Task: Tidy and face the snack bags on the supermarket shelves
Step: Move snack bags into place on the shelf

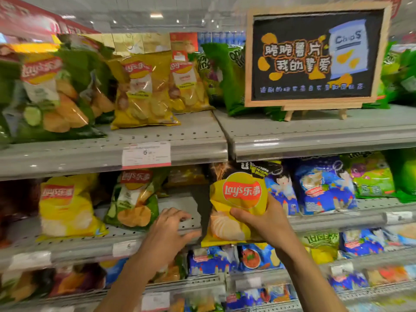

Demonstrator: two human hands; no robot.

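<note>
Right now the person's right hand (pixel 261 218) grasps a yellow chip bag (pixel 236 208), fingers wrapped round its right side and thumb pressed across its front, logo facing out. The bag is upright in front of the middle shelf (pixel 139 240), at the seam where two shelf sections meet, just left of a blue snack bag (pixel 324 188). The left hand (pixel 167 228) is released, fingers spread and loosely bent, resting on the bare front part of that middle shelf, just left of the held bag and holding nothing.

On the middle shelf to the left I count two bags facing front: a second yellow bag (pixel 65 206) at far left and a green chip bag (pixel 135 199) beside it, tilted. On the top shelf (pixel 180 136), left section, three bags show clearly: one large green bag (pixel 54 91) and two yellow ones, the nearer yellow bag (pixel 144 88) leaning forward and the other (pixel 186 84) behind it to the right. A single framed chalkboard sign (pixel 315 57) stands on a small easel on the top shelf at right, with green bags behind it. One white price tag (pixel 146 153) hangs on the top shelf's edge. Lower shelves hold more blue bags, too blurred to count.
</note>
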